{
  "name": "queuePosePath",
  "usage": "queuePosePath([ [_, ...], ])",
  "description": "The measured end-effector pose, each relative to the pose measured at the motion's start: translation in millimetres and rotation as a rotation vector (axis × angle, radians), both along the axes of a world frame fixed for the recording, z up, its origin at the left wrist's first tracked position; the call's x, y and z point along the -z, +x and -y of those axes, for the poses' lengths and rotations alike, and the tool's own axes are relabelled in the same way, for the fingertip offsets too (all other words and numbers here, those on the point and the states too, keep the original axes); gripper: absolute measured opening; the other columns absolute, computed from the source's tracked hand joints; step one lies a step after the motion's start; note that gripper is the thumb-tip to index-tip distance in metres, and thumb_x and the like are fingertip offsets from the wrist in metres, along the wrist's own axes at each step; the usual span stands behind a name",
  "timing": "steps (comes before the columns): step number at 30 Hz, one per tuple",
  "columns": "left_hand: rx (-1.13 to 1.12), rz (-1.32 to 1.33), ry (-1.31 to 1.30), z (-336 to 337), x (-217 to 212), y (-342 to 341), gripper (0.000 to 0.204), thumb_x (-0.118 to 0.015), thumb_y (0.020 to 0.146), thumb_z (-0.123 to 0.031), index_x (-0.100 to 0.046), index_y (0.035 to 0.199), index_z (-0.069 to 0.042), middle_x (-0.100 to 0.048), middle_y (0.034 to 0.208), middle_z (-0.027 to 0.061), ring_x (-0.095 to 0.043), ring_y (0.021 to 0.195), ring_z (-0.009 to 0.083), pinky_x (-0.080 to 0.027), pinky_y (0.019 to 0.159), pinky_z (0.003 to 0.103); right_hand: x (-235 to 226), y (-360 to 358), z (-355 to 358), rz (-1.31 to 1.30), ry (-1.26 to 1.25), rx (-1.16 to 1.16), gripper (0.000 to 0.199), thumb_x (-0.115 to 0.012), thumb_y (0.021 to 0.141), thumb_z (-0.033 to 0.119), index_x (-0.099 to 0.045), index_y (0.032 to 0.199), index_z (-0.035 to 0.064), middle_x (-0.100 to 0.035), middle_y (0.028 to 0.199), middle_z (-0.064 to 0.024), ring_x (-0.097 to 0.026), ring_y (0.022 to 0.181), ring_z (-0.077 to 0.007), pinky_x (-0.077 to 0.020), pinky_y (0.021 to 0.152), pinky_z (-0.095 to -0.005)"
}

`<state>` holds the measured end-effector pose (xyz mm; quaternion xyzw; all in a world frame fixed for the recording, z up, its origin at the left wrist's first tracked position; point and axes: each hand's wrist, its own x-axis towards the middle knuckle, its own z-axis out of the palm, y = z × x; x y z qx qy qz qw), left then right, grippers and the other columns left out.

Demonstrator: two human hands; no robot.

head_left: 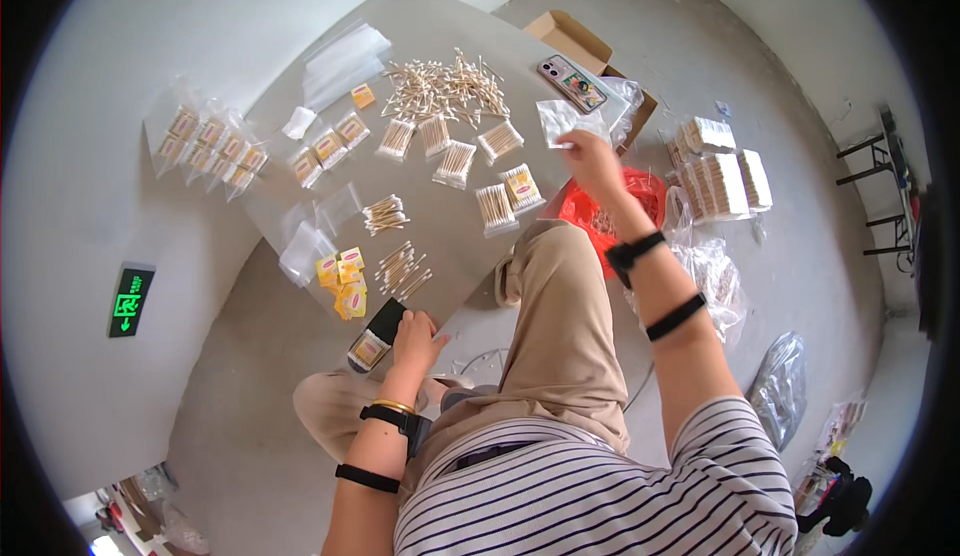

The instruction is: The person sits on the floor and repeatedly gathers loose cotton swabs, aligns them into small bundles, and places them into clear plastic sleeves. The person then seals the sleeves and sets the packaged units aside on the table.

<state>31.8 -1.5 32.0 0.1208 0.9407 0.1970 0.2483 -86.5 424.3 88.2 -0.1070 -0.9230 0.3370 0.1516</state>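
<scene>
My right hand [592, 158] reaches to the far right edge of the grey table. Its fingers are closed on a clear plastic bag [562, 124], beside a phone with a patterned case [572, 82]. My left hand [414, 341] rests at the near table edge, thumb apart from the fingers. Its fingertips touch a black flat object [388, 316], whose kind I cannot make out; a wrapped cotton swab pack [368, 350] lies at its lower end. Loose cotton swabs [402, 270] and yellow cards [346, 281] lie just beyond. Packed swab bags [496, 208] stand between the hands.
A large heap of cotton swabs [445, 88] covers the table's far part, near clear plastic sheets [345, 64]. Bagged packs [210, 146] line the left edge. On the right are a red bag [628, 199], a cardboard box [570, 40] and stacked white bundles [716, 184].
</scene>
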Motion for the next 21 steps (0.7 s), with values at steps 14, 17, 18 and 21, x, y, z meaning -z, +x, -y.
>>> queuePosePath([
  [14, 0.024, 0.045, -0.245, -16, 1, 0, 0.039, -0.086, 0.086, -0.016, -0.059, 0.111, -0.003, -0.059, 0.118, 0.0165, -0.067, 0.111, 0.0326, -0.060, 0.089, 0.040, 92, -180, 49, 0.081, 0.431, 0.003, 0.009, -0.068, 0.088, 0.016, -0.077, 0.089, 0.0160, -0.073, 0.103, -0.0083, -0.067, 0.107, -0.0318, -0.0562, 0.091, -0.0449],
  [17, 0.040, 0.034, -0.265, -19, 2, -1, 0.038, -0.085, 0.086, -0.017, -0.059, 0.111, -0.003, -0.059, 0.118, 0.0163, -0.068, 0.110, 0.0317, -0.061, 0.088, 0.039, 88, -179, 41, 0.030, 0.341, 0.035, 0.008, -0.070, 0.087, 0.015, -0.077, 0.089, 0.0132, -0.073, 0.100, -0.0100, -0.068, 0.103, -0.0328, -0.0561, 0.089, -0.0443],
  [18, 0.039, 0.030, -0.271, -18, 2, -1, 0.038, -0.085, 0.087, -0.017, -0.059, 0.111, -0.003, -0.059, 0.118, 0.0164, -0.068, 0.110, 0.0317, -0.061, 0.087, 0.039, 84, -178, 41, 0.008, 0.303, 0.043, 0.008, -0.071, 0.087, 0.014, -0.077, 0.090, 0.0117, -0.073, 0.099, -0.0108, -0.068, 0.101, -0.0332, -0.0560, 0.088, -0.0442],
  [21, 0.054, -0.001, -0.226, -13, 11, 2, 0.038, -0.084, 0.088, -0.018, -0.060, 0.112, -0.003, -0.060, 0.118, 0.0164, -0.068, 0.110, 0.0323, -0.061, 0.088, 0.038, 63, -159, 51, 0.171, -0.120, -0.012, 0.012, -0.071, 0.086, 0.014, -0.078, 0.095, 0.0092, -0.075, 0.096, -0.0112, -0.070, 0.094, -0.0316, -0.0558, 0.083, -0.0420],
])
